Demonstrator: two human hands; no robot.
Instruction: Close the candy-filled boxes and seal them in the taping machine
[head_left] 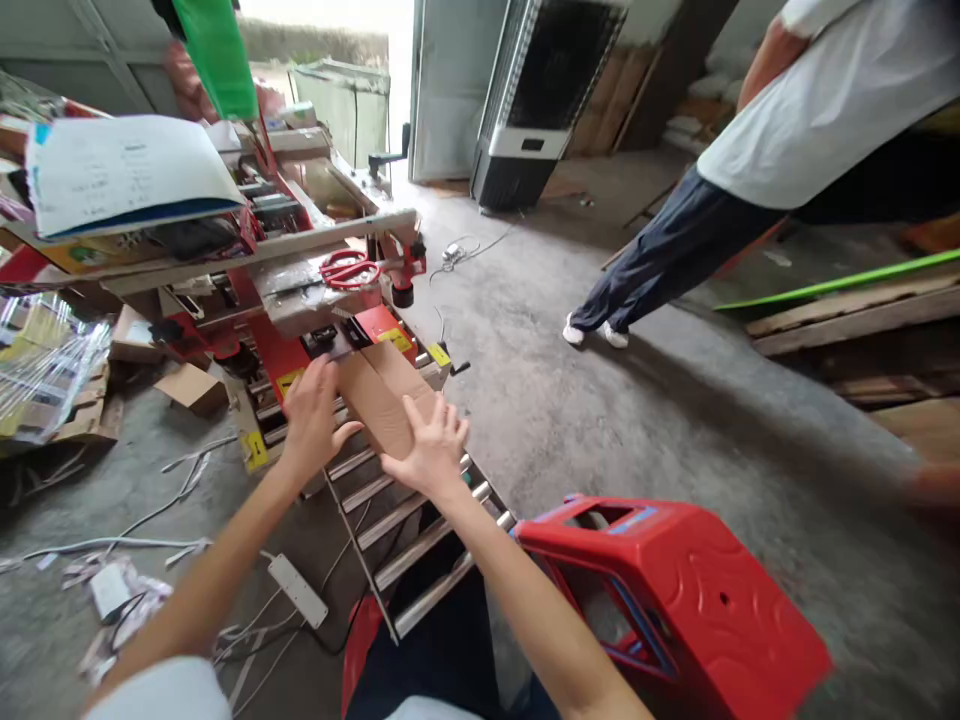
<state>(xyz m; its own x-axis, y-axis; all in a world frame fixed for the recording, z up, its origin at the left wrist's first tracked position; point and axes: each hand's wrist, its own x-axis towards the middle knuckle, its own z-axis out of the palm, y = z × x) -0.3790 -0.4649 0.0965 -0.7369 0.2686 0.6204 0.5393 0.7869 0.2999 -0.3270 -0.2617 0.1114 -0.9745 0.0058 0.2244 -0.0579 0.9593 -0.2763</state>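
A small brown cardboard box [384, 392] lies on the metal rollers at the mouth of a red carton sealing machine [259, 345]. My left hand [311, 415] is at the box's left edge, fingers stretched forward and thumb out to the side. Across the near right part of the box lies my right hand [429, 442], its fingers spread on the cardboard. Toward me from the box runs the roller conveyor [405, 555], its bars bare in front of my lap. The far end of the box reaches under the machine's head.
Red-handled scissors [349, 270] rest on top of the machine, near a paper pad [131, 175]. A red plastic stool [675, 590] stands at my right. Cables and a power strip [298, 590] lie on the floor at left. A person [750, 190] stands beyond, near an air cooler [540, 90].
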